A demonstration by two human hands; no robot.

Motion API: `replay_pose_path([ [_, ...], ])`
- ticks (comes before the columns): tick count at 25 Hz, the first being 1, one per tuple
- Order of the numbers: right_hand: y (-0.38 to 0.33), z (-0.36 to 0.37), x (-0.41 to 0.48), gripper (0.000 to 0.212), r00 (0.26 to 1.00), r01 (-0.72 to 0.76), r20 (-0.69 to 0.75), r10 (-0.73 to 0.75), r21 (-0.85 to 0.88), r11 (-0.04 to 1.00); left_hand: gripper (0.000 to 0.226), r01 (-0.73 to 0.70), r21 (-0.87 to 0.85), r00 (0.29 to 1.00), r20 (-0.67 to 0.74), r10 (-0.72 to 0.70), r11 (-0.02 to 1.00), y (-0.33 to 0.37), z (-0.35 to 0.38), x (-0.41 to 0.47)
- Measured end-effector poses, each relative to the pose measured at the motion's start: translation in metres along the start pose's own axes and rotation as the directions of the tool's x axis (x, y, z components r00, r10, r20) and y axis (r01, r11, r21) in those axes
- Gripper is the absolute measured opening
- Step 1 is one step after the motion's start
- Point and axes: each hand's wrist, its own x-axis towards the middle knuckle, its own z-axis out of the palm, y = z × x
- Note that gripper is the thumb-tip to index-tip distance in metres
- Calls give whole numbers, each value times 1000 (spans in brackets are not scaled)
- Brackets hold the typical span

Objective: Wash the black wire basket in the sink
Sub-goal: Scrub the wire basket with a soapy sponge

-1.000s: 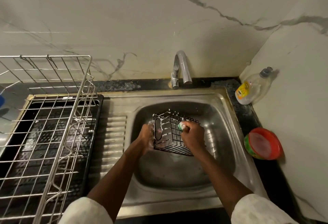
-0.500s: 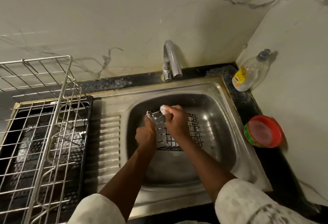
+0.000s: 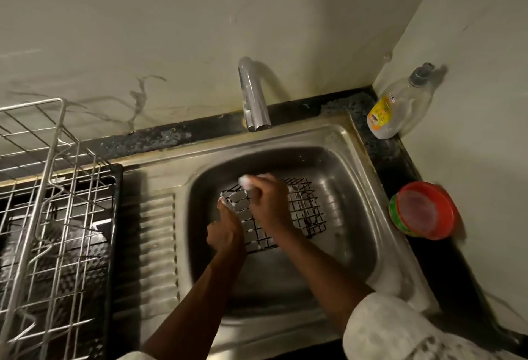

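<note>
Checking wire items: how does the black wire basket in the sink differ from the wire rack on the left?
The black wire basket is dark and small; the wire rack is silvery and larger. The basket is in the sink, sudsy, gripped by the left hand while the right hand holds a foamy pad to it; the rack stands on a black tray, untouched. Both are wire grids.
</note>
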Motion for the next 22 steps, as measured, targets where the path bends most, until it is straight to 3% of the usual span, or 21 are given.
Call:
replay_pose_path([
  [3,1,1,12,29,999,22,26,-22,-1,1000,93,24,-30,999,-26,-25,999,-6,0,1],
  [8,82,-33,25,22,978,-199,-93,185,-173,965,89,36,-43,998,-45,-38,998,-19,-1,4],
  [12,98,-42,29,21,910,-403,-179,374,-169,900,88,27,-27,999,-43,-29,999,-19,3,4],
  [14,80,-36,21,18,925,-368,-177,337,-188,911,87,18,-18,999,-51,-19,1000,-21,4,6],
  [16,42,-19,0,17,981,-184,-92,170,-187,965,89,33,-38,998,-52,-35,999,-25,5,8],
  [19,12,-2,-29,24,1000,15,-6,-16,-49,999,94,85,-92,995,-40,-88,992,-31,4,11],
  [22,48,-23,-19,24,991,-124,-64,121,-49,991,95,102,-78,994,-35,-105,992,-34,1,12],
])
